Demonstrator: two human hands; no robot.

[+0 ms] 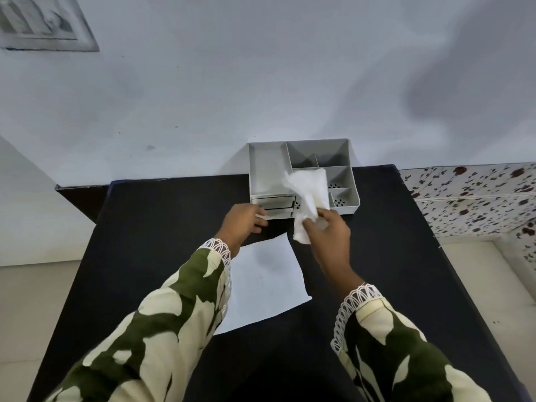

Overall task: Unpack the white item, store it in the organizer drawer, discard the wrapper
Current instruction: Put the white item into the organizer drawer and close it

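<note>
A grey organizer [265, 169] with several open compartments and two small drawers [275, 207] stands at the far edge of the black table [162, 233]. My left hand [242, 224] rests at the lower drawer's front, fingers curled on its edge. My right hand [327, 230] holds a crumpled white wrapper [307, 195] up in front of the organizer's right half. The white item itself cannot be told apart from the wrapper. A flat white sheet [264, 280] lies on the table between my forearms.
A pale wall rises right behind the organizer. A floral-patterned surface [475, 195] sits to the right of the table, and pale floor shows on the left. The table's near part is dark and mostly covered by my patterned sleeves.
</note>
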